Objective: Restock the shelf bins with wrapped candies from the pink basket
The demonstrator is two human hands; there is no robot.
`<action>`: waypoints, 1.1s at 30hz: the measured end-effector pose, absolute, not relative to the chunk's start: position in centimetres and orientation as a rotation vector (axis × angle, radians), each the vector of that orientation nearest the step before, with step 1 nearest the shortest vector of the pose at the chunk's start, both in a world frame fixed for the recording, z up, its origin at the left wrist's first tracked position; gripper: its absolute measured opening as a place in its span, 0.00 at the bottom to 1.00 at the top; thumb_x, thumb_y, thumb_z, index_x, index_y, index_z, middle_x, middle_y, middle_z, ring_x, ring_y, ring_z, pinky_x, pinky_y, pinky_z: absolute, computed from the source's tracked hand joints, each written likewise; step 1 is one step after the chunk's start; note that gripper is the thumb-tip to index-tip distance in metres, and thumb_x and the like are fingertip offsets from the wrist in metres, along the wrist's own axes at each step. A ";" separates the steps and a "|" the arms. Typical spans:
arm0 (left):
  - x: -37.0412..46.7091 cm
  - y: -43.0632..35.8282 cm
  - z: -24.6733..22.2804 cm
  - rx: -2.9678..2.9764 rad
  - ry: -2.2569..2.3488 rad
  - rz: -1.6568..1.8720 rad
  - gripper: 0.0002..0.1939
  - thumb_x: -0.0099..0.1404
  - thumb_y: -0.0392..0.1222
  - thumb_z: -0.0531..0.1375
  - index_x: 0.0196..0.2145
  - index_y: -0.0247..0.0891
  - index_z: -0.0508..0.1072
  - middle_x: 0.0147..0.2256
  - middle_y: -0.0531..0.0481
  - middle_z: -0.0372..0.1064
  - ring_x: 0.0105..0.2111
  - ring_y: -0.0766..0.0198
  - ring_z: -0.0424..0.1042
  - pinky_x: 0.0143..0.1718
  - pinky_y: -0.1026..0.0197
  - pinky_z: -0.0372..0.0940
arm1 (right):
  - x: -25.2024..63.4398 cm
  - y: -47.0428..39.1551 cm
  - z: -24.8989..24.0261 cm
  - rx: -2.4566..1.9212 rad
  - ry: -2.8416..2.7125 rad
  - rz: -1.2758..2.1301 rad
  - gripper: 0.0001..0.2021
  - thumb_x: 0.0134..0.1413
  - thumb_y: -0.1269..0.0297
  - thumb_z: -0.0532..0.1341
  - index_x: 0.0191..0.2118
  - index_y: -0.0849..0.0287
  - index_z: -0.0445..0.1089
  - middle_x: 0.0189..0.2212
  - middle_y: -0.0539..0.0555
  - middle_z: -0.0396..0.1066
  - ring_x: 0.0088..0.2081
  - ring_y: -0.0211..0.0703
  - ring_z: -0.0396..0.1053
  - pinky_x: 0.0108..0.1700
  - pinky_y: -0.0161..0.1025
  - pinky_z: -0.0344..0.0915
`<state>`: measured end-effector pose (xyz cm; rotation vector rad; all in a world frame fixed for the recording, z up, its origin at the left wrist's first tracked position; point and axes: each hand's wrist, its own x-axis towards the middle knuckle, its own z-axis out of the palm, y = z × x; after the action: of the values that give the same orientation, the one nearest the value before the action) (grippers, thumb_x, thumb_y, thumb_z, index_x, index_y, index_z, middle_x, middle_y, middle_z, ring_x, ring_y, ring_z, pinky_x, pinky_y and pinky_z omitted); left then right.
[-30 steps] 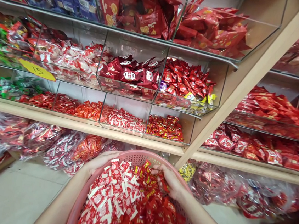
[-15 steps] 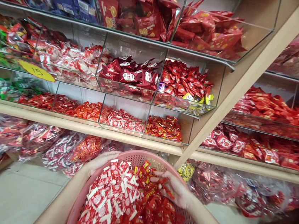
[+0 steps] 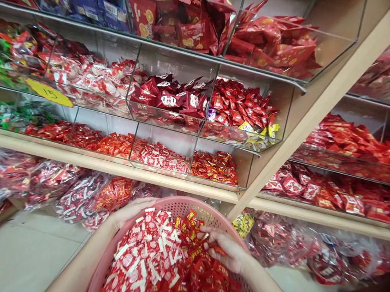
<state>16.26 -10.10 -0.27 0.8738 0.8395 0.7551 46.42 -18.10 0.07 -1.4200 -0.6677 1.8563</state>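
Observation:
My left hand [image 3: 131, 214] grips the far left rim of a round pink perforated plastic basket [image 3: 224, 219], with the fingers partly hidden outside it. White-and-red wrapped candies [image 3: 150, 253] fill the basket's left side. Red candies with yellow lettering [image 3: 189, 227] lie at its far middle, and larger glossy red-wrapped candies [image 3: 206, 282] at the near right. Inside the right side of the basket, my right hand [image 3: 229, 251] has its fingers curled over the pile. A red wrapped candy [image 3: 218, 249] shows under those fingers; anything more in them is hidden.
Wooden shelves with clear compartments of wrapped sweets rise ahead, including white-and-red candies [image 3: 162, 156] and red-and-yellow candies [image 3: 213, 166]. A yellow price tag [image 3: 49, 92] hangs at left. Below the shelf ledge [image 3: 177, 181], clear plastic bags of candy [image 3: 80, 194] stand on the tiled floor [image 3: 30, 249].
My right hand's fingers have curled in more, and less of the red candy shows between them. My left hand and the basket have hardly moved.

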 end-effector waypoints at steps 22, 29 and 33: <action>16.5 -10.4 0.5 0.952 0.900 0.766 0.21 0.51 0.45 0.63 0.43 0.35 0.72 0.43 0.44 0.71 0.45 0.53 0.69 0.47 0.57 0.61 | 45.3 -16.8 -0.2 -1.351 -0.988 1.546 0.09 0.46 0.62 0.57 0.35 0.58 0.67 0.25 0.46 0.64 0.17 0.27 0.49 0.16 0.27 0.43; 16.7 -10.6 0.7 0.925 0.894 0.740 0.23 0.52 0.46 0.63 0.45 0.36 0.70 0.42 0.43 0.72 0.43 0.53 0.70 0.46 0.55 0.62 | 45.9 -17.9 -1.0 -1.464 -2.390 0.943 0.20 0.34 0.79 0.54 0.37 0.55 0.70 0.36 0.51 0.67 0.39 0.42 0.63 0.40 0.35 0.57; 16.5 -10.6 0.7 0.948 0.921 0.761 0.23 0.51 0.45 0.63 0.45 0.34 0.70 0.45 0.42 0.70 0.45 0.53 0.68 0.48 0.56 0.61 | 45.9 -18.5 -1.2 -1.573 -2.610 0.832 0.19 0.34 0.79 0.55 0.36 0.56 0.69 0.36 0.52 0.65 0.39 0.42 0.62 0.38 0.34 0.56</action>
<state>16.55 -10.61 0.70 0.9478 0.9207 0.7607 45.90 -18.49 -1.20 -1.5730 -2.6101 0.8322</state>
